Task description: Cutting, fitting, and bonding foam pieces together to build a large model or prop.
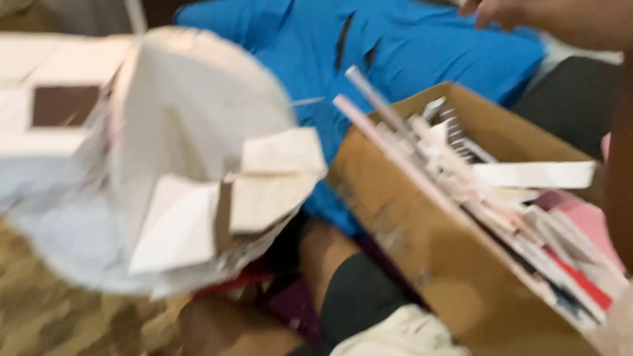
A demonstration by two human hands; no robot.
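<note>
Blurring hid most detail. A white paper model (184, 165) filled the left, its holder unseen. A cardboard box (422, 264) of strips and card scraps sat right, beside blue cloth (422, 46). One hand (491, 10), cut off at the top edge, showed no readable grip.

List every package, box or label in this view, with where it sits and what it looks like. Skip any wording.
Cardboard box: right of centre, open-topped, plain brown, tilted, crammed with white, pink and red flat strips and rods.
White paper model: left, blurred, pale folded card panels with a dark square opening.
Blue cloth: top centre, behind the box.
Hand: top right edge, over the cloth; which hand is unclear.
No label, sign or screen can be made out.
</note>
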